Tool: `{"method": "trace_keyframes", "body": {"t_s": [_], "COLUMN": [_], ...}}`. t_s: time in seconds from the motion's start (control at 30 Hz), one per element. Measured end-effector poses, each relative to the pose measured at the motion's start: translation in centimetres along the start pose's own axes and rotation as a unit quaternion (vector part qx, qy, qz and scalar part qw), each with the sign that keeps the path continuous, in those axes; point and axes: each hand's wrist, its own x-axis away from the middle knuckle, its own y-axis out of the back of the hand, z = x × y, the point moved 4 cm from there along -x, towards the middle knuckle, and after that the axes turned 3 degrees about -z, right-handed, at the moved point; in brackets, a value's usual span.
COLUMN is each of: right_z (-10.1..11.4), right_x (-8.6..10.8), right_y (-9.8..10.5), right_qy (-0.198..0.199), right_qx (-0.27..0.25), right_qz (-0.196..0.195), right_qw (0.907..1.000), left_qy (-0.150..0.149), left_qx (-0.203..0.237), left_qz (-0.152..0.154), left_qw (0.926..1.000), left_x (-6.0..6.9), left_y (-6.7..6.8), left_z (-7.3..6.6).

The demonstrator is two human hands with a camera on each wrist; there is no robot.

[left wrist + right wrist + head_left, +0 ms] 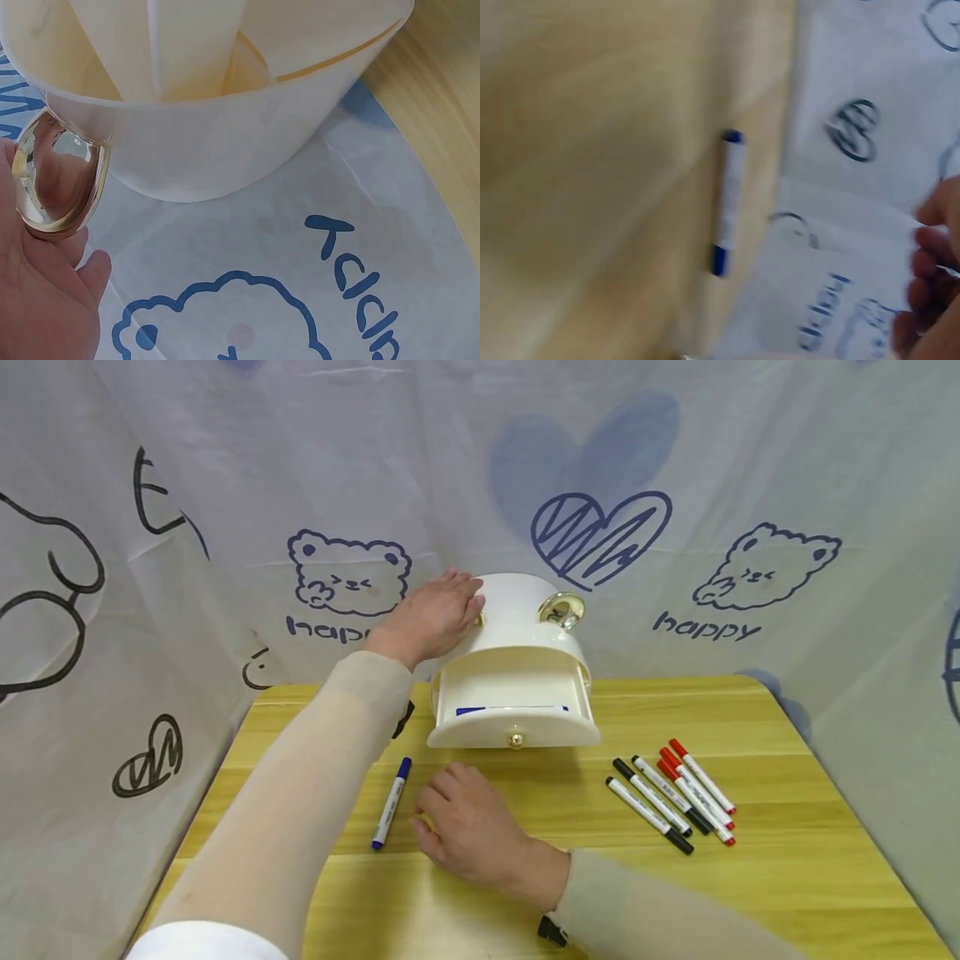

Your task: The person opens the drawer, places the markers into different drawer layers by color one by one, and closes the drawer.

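A white rounded box (517, 602) with gold ear-like parts stands at the table's back, its drawer (480, 731) pulled out. Inside the drawer lies a blue marker (517, 709). My left hand (435, 614) rests on the box's left top; in the left wrist view, the hand (49, 292) is at the gold ear (64, 176). My right hand (476, 827) is over the table in front of the drawer, fingers loosely bent, holding nothing. Left of it lies another blue-capped marker (392, 803), also in the right wrist view (730, 202), with the right hand (934, 277) at that view's edge.
Several black and red markers (648, 806) lie in a group on the wooden table (810, 852) to the right. A white cloth (465, 460) with blue drawings hangs behind the table and along its sides.
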Motion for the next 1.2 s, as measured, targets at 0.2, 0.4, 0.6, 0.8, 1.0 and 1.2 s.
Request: {"method": "trace_keyframes", "body": {"t_s": [0.2, 0.4, 0.6, 0.8, 1.0, 1.2], "right_z": [0.4, 0.8, 1.0, 0.8, 0.5, -0.1], "right_x": [0.3, -0.3, -0.6, -0.7, -0.1, 0.7], "right_y": [-5.5, -8.2, -9.6, -10.5, -10.3, -9.8], "right_qy": [0.01, 0.028, 0.013, 0.003, 0.052, 0.083], "right_qx": [0.066, 0.065, 0.07, 0.07, 0.091, 0.105], "right_qz": [0.183, 0.229, 0.318, 0.365, 0.348, 0.359], "right_qw": [0.9809, 0.9708, 0.9456, 0.9285, 0.9316, 0.9235], "left_qy": [-0.002, -0.003, -0.002, 0.0, -0.005, -0.002], "left_qx": [-0.005, -0.001, 0.0, 0.004, 0.002, 0.001], "left_qz": [0.005, 0.005, 0.004, 0.003, 0.001, 0.004], "left_qw": [1.0, 1.0, 1.0, 1.0, 1.0, 1.0], "left_x": [-0.1, -0.2, -0.1, 0.0, -0.1, -0.1], "left_y": [0.0, -0.2, -0.1, -0.1, -0.2, -0.1], "left_z": [-0.1, -0.1, 0.0, 0.0, 0.0, 0.0]}}
